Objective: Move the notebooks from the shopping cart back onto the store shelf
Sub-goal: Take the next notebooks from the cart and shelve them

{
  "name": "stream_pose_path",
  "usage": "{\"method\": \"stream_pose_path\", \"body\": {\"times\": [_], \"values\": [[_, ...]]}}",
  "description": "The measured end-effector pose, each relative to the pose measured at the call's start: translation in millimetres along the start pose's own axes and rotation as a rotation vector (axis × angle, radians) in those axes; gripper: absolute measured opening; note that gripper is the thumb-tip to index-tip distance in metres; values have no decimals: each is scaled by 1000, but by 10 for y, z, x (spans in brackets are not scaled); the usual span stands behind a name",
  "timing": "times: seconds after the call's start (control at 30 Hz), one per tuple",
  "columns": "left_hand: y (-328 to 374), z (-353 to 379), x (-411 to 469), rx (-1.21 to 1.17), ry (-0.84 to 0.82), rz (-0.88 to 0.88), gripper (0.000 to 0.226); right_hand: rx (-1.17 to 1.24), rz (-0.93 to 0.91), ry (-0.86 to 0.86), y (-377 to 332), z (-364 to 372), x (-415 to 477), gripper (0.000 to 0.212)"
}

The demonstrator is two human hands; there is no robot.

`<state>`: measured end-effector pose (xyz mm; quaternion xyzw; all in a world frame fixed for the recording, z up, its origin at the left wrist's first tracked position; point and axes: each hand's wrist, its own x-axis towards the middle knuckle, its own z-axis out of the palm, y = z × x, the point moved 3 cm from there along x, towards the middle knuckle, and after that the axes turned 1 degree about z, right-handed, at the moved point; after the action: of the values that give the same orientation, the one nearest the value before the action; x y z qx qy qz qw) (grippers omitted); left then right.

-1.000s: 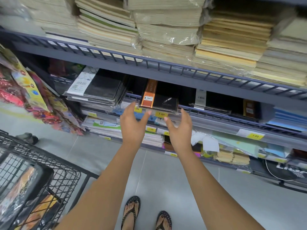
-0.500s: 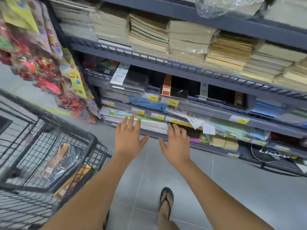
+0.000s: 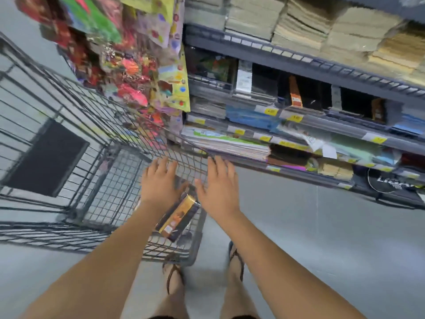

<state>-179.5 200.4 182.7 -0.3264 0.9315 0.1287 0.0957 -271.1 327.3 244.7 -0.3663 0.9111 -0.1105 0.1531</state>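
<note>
Head view, looking down at an aisle, somewhat blurred. Item: cart (image 3: 96, 125), grey wire, standing left of the shelf (image 3: 340, 124), its near corner just ahead of the person's feet. Contents visible: one notebook (image 3: 178, 217), black with an orange-gold band, wrapped in clear film and lying slantwise in that near corner; whether another lies beneath it cannot be told. A flat black panel (image 3: 48, 157) sits deeper in the cart. Item: left hand (image 3: 158, 183), fingers straight and spread, grasping nothing, poised over the cart just above the notebook's far end; contact with it cannot be made out. Item: right hand (image 3: 218, 187), likewise spread and empty, above the cart's rim, just beside the notebook. Item: shelf, middle tier, where a similar band-wrapped book (image 3: 295, 93) stands among dark covers, with dark gaps beside it. Upper tier carries paper stacks (image 3: 322, 26); hanging packets (image 3: 128, 65) crowd the shelf's left end. Status, as judged: partly done at best. The matching book on the shelf suggests some stock is in place, while at least one notebook is in the cart, not yet gripped, lifted or shelved. Outstanding: close both hands on it, carry it right and slot it into the middle tier.
</note>
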Motion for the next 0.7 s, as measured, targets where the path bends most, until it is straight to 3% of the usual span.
{"method": "stream_pose_path", "body": {"times": [0.23,0.43,0.7], "values": [[-873,627,62,17,-124,-43,72,-5,-6,-164,-684,979,162,64],[-1329,1333,348,54,-232,-60,71,-41,118,-280,-623,1928,434,66],[-1635,2105,721,-115,-368,-194,81,-113,202,-346,-385,2804,728,67]]}}
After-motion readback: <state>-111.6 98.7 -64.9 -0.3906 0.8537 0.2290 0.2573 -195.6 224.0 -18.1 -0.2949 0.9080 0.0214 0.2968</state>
